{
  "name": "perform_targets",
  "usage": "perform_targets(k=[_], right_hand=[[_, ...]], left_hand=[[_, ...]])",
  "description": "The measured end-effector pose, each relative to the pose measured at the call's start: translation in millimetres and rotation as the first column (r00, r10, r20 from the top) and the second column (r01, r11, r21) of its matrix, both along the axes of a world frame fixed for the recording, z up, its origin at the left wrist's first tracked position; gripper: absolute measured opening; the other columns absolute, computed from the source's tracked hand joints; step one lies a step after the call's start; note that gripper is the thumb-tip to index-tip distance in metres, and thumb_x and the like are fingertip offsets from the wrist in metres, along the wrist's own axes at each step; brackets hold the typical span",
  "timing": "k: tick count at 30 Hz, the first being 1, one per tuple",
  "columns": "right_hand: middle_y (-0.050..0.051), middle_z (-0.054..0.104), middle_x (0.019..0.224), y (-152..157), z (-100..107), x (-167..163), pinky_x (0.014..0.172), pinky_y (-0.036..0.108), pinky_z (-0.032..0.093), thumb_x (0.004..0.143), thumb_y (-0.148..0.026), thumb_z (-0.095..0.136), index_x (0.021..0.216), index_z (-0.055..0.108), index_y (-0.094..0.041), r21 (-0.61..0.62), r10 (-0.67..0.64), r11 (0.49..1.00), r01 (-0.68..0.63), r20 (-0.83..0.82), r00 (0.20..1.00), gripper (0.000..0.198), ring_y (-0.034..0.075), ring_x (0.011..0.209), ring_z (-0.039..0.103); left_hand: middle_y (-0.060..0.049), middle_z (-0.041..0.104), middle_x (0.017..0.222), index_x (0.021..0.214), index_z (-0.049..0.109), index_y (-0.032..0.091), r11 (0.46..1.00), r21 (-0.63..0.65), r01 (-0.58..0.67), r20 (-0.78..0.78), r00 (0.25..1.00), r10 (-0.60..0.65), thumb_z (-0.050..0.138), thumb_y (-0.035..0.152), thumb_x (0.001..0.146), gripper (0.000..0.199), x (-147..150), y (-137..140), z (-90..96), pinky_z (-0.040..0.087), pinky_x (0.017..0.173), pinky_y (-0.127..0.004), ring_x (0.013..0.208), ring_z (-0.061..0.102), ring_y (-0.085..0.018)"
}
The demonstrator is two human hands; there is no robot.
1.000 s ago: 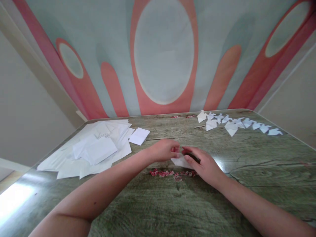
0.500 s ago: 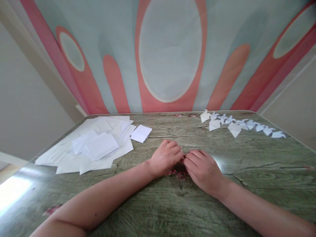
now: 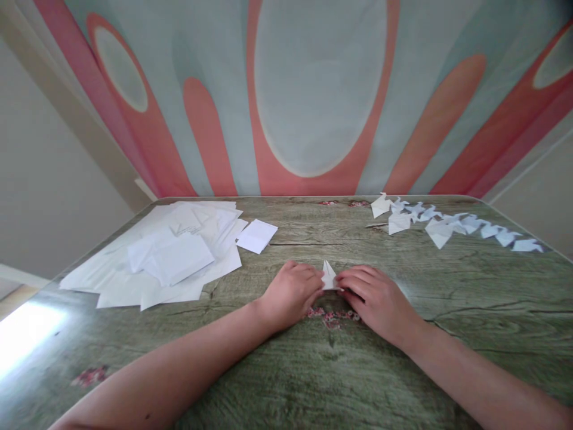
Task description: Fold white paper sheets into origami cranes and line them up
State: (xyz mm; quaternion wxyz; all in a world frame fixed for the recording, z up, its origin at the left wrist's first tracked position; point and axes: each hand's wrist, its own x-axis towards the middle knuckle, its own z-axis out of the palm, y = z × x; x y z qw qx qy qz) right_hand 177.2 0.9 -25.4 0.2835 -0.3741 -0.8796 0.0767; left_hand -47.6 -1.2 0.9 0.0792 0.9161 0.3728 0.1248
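Between my two hands is a small folded white paper (image 3: 329,277), its pointed tip facing away from me. My left hand (image 3: 293,294) grips its left side with the fingers bent round the edge. On the other side, the fingertips of my right hand (image 3: 373,297) pinch the lower right corner. Both hands rest low over the wood-grain table (image 3: 331,370). Parts of the paper's edges are hidden under my fingers.
A spread pile of white paper sheets (image 3: 179,263) covers the table's left side. Beside it lies a folded white square (image 3: 257,236). Several folded paper birds (image 3: 441,230) stand in a row at the back right. A patterned backdrop (image 3: 317,89) hangs behind the table.
The folded paper, nearly covered by my fingers before, now shows its pointed shape. My hands have moved slightly apart. The whole view has shifted a little.
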Motion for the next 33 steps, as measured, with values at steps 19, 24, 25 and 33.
perform_targets(k=[19, 24, 25, 33], right_hand=[[0.003, 0.067, 0.091, 12, -11, 4, 0.081, 0.037, 0.046, 0.086, -0.028, 0.065, 0.08, 0.067, -0.021, -0.114, -0.12, 0.987, 0.112, -0.061, 0.991, 0.01, 0.021, 0.089, 0.059], [0.003, 0.066, 0.092, 14, -11, 6, 0.082, 0.037, 0.045, 0.087, -0.026, 0.064, 0.081, 0.066, -0.021, -0.134, -0.106, 0.986, 0.097, -0.062, 0.992, 0.009, 0.02, 0.089, 0.058], [0.003, 0.066, 0.092, 14, -10, 6, 0.082, 0.037, 0.045, 0.087, -0.026, 0.063, 0.081, 0.066, -0.021, -0.137, -0.106, 0.986, 0.097, -0.058, 0.993, 0.009, 0.02, 0.089, 0.058], [0.003, 0.064, 0.089, 16, -12, 2, 0.081, 0.036, 0.043, 0.089, -0.031, 0.061, 0.081, 0.066, -0.02, -0.159, -0.137, 0.979, 0.129, -0.04, 0.99, 0.014, 0.02, 0.087, 0.054]], left_hand=[[0.001, 0.065, 0.111, 0.081, 0.066, 0.023, 0.958, -0.141, -0.248, 0.202, 0.94, 0.273, 0.07, 0.024, 0.079, 0.004, 12, 2, -7.4, 0.04, 0.091, -0.038, 0.106, 0.056, -0.021], [0.0, 0.065, 0.115, 0.082, 0.066, 0.023, 0.961, -0.146, -0.236, 0.173, 0.95, 0.26, 0.066, 0.027, 0.083, 0.004, 11, 3, -5.2, 0.038, 0.094, -0.04, 0.109, 0.054, -0.022], [0.0, 0.065, 0.115, 0.083, 0.066, 0.023, 0.962, -0.138, -0.237, 0.164, 0.952, 0.258, 0.064, 0.028, 0.084, 0.006, 11, 3, -4.8, 0.038, 0.094, -0.04, 0.108, 0.054, -0.022], [0.001, 0.064, 0.117, 0.082, 0.061, 0.021, 0.963, -0.101, -0.251, 0.133, 0.955, 0.263, 0.063, 0.026, 0.084, 0.006, 14, 1, -5.1, 0.038, 0.093, -0.039, 0.108, 0.054, -0.022]])
